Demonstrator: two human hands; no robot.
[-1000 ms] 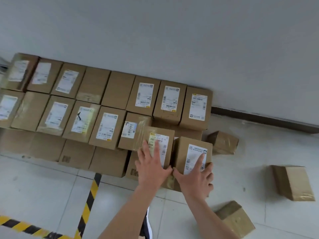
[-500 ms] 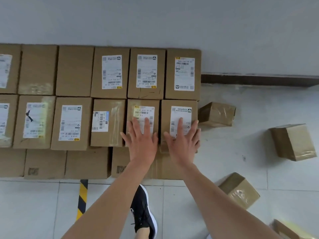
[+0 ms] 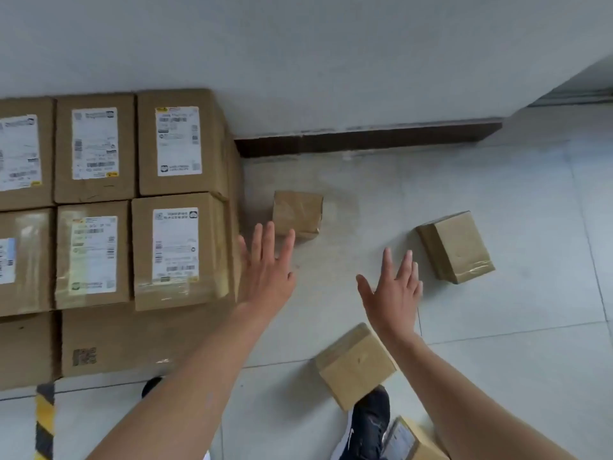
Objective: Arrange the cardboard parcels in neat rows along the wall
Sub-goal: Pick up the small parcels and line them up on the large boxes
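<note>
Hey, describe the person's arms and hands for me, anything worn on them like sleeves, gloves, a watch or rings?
Both forearms are bare to the bottom edge of the picture: no sleeves in view. The left hand and the right hand wear no gloves, and no watch, bracelet or ring shows on the wrists or fingers. The picture is slightly blurred, so a very thin ring could go unseen.

Bare forearms, no sleeves, watch or rings on the left hand (image 3: pixel 265 277) or right hand (image 3: pixel 394 293). Black sneaker (image 3: pixel 368 426) with a small white logo, down at 6 o'clock.
</note>
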